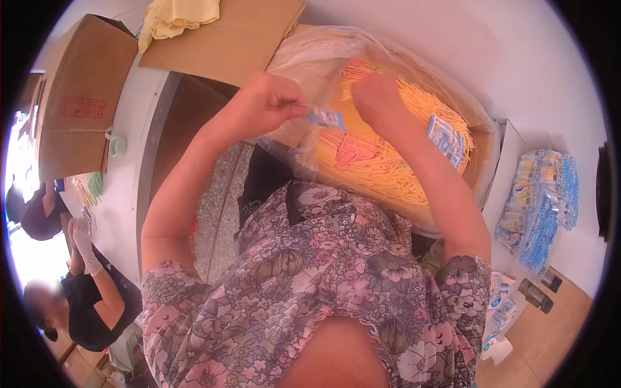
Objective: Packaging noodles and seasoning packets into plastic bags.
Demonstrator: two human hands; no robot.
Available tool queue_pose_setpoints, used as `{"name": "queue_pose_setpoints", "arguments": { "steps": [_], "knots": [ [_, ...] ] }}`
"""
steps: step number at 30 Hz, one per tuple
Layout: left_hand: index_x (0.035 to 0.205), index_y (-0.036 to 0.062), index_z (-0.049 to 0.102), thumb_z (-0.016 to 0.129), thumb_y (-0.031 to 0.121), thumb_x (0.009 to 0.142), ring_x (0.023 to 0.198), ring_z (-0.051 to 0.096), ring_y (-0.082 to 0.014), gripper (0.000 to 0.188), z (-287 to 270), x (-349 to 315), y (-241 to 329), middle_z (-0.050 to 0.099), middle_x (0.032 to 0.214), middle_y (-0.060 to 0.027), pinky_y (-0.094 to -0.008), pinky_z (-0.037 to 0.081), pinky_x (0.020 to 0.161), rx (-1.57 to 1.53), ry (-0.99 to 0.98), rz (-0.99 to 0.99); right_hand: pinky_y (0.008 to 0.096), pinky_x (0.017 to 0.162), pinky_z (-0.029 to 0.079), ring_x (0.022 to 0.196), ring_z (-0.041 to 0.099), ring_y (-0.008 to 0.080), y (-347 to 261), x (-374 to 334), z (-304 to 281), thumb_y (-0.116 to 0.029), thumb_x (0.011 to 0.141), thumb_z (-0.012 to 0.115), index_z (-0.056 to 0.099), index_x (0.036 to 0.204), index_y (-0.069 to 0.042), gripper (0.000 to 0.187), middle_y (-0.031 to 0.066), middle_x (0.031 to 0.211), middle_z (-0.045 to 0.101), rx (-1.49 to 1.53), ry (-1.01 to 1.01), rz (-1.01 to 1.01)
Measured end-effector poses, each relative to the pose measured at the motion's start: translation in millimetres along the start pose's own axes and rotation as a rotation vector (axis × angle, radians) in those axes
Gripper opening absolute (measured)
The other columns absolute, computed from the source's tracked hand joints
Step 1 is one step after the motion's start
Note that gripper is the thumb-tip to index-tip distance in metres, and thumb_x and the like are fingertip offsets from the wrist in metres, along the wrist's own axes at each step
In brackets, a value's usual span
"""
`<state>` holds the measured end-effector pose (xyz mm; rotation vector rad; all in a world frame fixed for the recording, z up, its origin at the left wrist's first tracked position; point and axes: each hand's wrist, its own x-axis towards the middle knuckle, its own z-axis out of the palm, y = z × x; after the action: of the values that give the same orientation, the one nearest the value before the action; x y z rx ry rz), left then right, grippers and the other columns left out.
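My left hand (272, 97) is closed, thumb and fingers pinching one end of a small blue-and-white plastic packet (327, 119). The packet hangs over the near left part of a large open carton (486, 169) lined with clear plastic. Thin yellow and pink sticks (388, 169) fill the carton in a loose heap. Over the far middle of that heap is my right hand (377, 100), its fingers curled and mostly hidden behind the back of the hand; what they grip, if anything, cannot be made out. A larger blue-and-white packet (446, 141) lies on the sticks beside my right forearm.
Several filled blue-and-white packets (542, 204) are piled on the white surface at right. A brown carton (84, 97), a tape roll (116, 143) and a cardboard flap (220, 42) with yellow cloth (178, 19) stand left. A gloved co-worker's hand (81, 239) is at the left table.
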<state>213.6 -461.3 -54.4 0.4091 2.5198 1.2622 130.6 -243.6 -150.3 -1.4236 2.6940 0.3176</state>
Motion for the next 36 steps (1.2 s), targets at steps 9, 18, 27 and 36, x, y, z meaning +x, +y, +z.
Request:
{"name": "queue_pose_setpoints", "arguments": {
  "steps": [9,18,27,36],
  "knots": [
    [0.081,0.0014,0.067,0.070,0.006,0.070,0.082,0.061,-0.0304,0.011,64,37,6,0.064,0.087,-0.0135,-0.0359,0.046,0.067,0.267,-0.190,0.288,0.0366,0.064,0.042,0.074,0.060,0.0223,-15,-64,-68,-0.010,0.078,0.055,0.053,0.090,-0.007,0.013,0.0073,0.072,0.057,0.055,0.113,-0.065],
    [0.079,0.0008,0.064,0.068,0.005,0.076,0.062,0.058,-0.0223,0.006,94,41,12,0.059,0.070,-0.0114,-0.0316,0.045,0.058,-0.371,-0.048,0.374,0.0285,0.068,0.048,0.084,0.061,0.0143,11,-115,-63,-0.008,0.077,0.066,0.052,0.105,-0.001,0.032,0.0067,0.096,0.062,1.512,0.089,0.330],
    [0.082,0.0030,0.068,0.068,0.007,0.079,0.068,0.060,-0.0151,0.005,112,37,14,0.062,0.073,-0.0081,-0.0290,0.046,0.060,-0.414,0.171,0.449,0.0202,0.063,0.044,0.075,0.054,0.0058,-29,-96,-61,-0.010,0.077,0.072,0.055,0.099,-0.001,0.030,0.0024,0.086,0.059,1.323,0.792,0.459],
    [0.089,0.0026,0.067,0.068,0.009,0.079,0.073,0.062,-0.0180,0.012,100,22,-6,0.063,0.078,-0.0076,-0.0287,0.047,0.064,-0.274,0.178,0.376,0.0180,0.051,0.038,0.058,0.048,0.0021,-31,-90,-49,-0.012,0.080,0.070,0.061,0.079,0.000,0.015,-0.0024,0.062,0.055,1.475,0.685,0.514]
  ]
}}
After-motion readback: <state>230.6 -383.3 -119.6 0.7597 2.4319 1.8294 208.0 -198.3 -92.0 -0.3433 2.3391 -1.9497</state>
